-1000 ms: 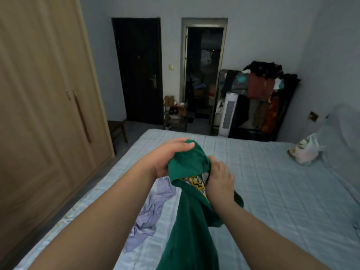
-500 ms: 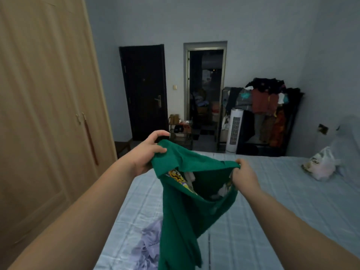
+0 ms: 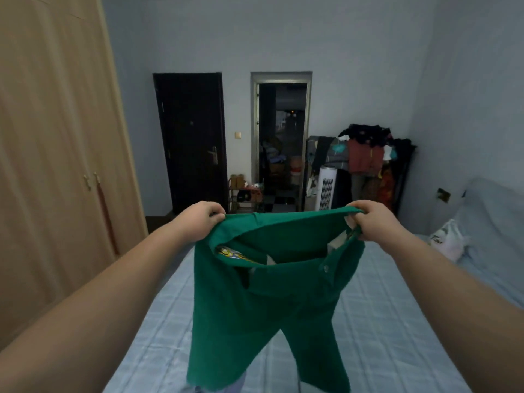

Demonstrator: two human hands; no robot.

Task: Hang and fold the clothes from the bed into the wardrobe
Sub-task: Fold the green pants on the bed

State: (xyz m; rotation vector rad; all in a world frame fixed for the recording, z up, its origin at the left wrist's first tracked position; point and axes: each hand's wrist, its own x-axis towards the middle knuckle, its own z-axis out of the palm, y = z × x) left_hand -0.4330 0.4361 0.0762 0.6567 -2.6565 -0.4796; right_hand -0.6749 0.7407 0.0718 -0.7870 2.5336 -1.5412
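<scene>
**Green shorts held up by waistband over the bed**

Wardrobe (image 3: 56, 165) stood along the bed's left side w/ doors shut, so nothing looked put away yet. Bed (image 3: 382, 321) filled the lower frame under a pale-blue quilted cover. A plastic bag (image 3: 446, 239) lay near its far right edge.

Green shorts (image 3: 269, 302) hung in the air above the bed's middle, waistband up, both legs dropping toward the near edge. The hems ran out of frame, so couldn't tell if they touched the cover. A bit of pale lilac cloth (image 3: 236, 382) showed under the left leg at the near edge.

Handling, as a guess: soft, light, limp fabric. Prob. not slippery or fragile, but it would sag and twist wherever unsupported. The waistband looked the thickest, steadiest part, so its two side ends were the best hold. For folding, waistband plus hems.

Left grip (image 3: 198, 219) was closed on the waistband's left end, thumb & fingers pinching it. Right grip (image 3: 374, 222) was curled round the right end. The shorts sat between the 2 grips and below them. The back edge was pulled nearly straight and the front sagged open, showing a button (image 3: 326, 268) and a yellow print (image 3: 232, 253) inside.
</scene>
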